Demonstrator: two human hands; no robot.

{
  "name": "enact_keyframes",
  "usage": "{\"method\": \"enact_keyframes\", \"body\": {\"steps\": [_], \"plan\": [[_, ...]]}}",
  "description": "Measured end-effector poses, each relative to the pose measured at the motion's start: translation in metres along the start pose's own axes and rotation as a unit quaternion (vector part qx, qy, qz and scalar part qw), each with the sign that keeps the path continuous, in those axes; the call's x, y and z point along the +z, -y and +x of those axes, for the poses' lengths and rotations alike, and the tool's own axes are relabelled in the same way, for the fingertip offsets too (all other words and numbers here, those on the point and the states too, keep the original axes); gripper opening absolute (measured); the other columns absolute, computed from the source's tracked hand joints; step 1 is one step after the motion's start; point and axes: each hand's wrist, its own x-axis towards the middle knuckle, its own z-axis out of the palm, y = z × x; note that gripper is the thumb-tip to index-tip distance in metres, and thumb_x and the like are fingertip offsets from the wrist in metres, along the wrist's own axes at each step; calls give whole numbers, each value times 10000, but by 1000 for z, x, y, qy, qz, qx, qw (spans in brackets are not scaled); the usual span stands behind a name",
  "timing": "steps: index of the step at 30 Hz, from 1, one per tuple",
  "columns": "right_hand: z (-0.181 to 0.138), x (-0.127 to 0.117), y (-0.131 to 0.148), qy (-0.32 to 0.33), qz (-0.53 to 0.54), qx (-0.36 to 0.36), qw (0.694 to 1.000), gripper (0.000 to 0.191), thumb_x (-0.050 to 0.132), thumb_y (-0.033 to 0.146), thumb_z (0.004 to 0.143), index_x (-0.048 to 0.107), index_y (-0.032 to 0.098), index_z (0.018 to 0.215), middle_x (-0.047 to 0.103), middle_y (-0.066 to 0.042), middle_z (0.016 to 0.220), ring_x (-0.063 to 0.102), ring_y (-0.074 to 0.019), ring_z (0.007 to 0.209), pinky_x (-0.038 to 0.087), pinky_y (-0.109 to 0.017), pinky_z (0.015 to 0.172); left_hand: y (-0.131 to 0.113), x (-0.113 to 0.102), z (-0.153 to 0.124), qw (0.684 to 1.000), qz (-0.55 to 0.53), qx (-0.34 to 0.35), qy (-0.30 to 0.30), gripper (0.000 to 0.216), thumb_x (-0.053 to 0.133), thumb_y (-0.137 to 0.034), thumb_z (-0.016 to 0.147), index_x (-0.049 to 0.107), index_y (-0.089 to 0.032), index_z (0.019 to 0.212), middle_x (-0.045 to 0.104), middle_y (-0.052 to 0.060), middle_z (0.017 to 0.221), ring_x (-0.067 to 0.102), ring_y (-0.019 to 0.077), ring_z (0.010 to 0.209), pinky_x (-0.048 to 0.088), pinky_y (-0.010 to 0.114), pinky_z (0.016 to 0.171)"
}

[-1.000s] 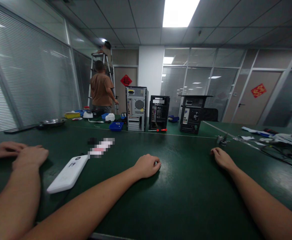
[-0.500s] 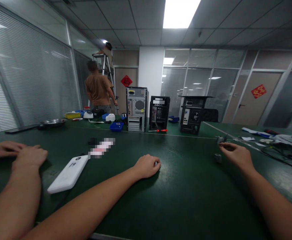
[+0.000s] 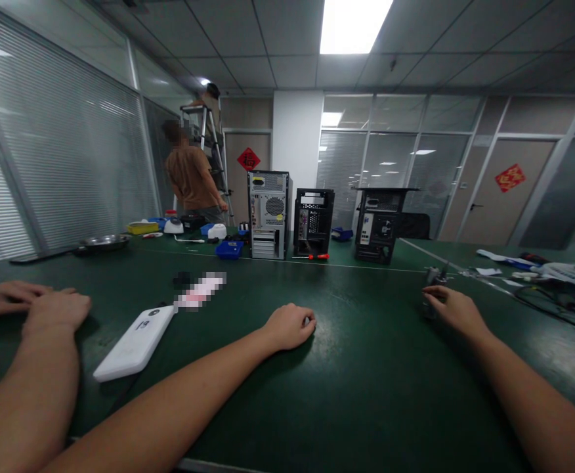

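Observation:
My left hand (image 3: 290, 325) rests on the green table (image 3: 366, 381) in a loose fist, fingers curled under, with nothing visible in it. My right hand (image 3: 455, 312) lies farther right, its fingertips pinched on a small grey cylindrical part (image 3: 428, 310) that stands on the table. Just beyond it sits another small metal piece (image 3: 435, 274). A white flat device (image 3: 134, 341) lies left of my left forearm. Two other hands (image 3: 56, 309) of a person at my left rest flat on the table.
Three computer tower cases (image 3: 269, 213) stand at the table's far side, with a red-handled screwdriver (image 3: 317, 256) and blue trays (image 3: 228, 248) near them. Cables and papers (image 3: 553, 279) lie at the right. A person in a brown shirt (image 3: 189, 177) stands by a ladder.
My right hand reached forward and up from the table, then came down with its fingertips on the small grey part. The person at the back shifted left. My left hand stayed still.

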Motion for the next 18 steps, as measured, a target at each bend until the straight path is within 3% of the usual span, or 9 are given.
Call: {"method": "enact_keyframes", "body": {"steps": [6, 9, 13, 18], "plan": [[0, 3, 0, 53, -18, -27, 998, 442, 519, 453, 843, 755, 200, 1118, 753, -94, 1060, 701, -299, 938, 541, -421, 827, 2, 3, 1, 1000, 12, 6, -9, 304, 473, -399, 943, 726, -245, 1012, 741, 44, 878, 673, 222, 799, 493, 308, 725], [-1, 0, 2, 40, -29, -29, 998, 432, 512, 450, 854, 752, 208, 1119, 752, -88, 1060, 696, -290, 944, 534, -404, 826, 3, 5, 2, 1000, 16, 8, -11, 301, 475, -397, 945, 726, -245, 1014, 742, 44, 876, 676, 223, 803, 496, 307, 733], [-2, -8, 6, 6, -57, 6, 998, 460, 477, 495, 880, 733, 212, 1138, 742, -108, 1068, 679, -300, 963, 500, -408, 821, 3, 5, 1, 1000, 9, 6, -13, 297, 478, -394, 946, 726, -245, 1015, 743, 44, 884, 674, 214, 791, 492, 295, 720], [-1, -14, 7, 79, -74, 69, 992, 430, 508, 510, 867, 734, 221, 1091, 742, -105, 1026, 669, -275, 924, 469, -364, 750, 2, 4, 1, 1000, 1, 9, -15, 301, 476, -392, 944, 729, -242, 1012, 741, 42, 876, 669, 208, 777, 481, 291, 707]]}}
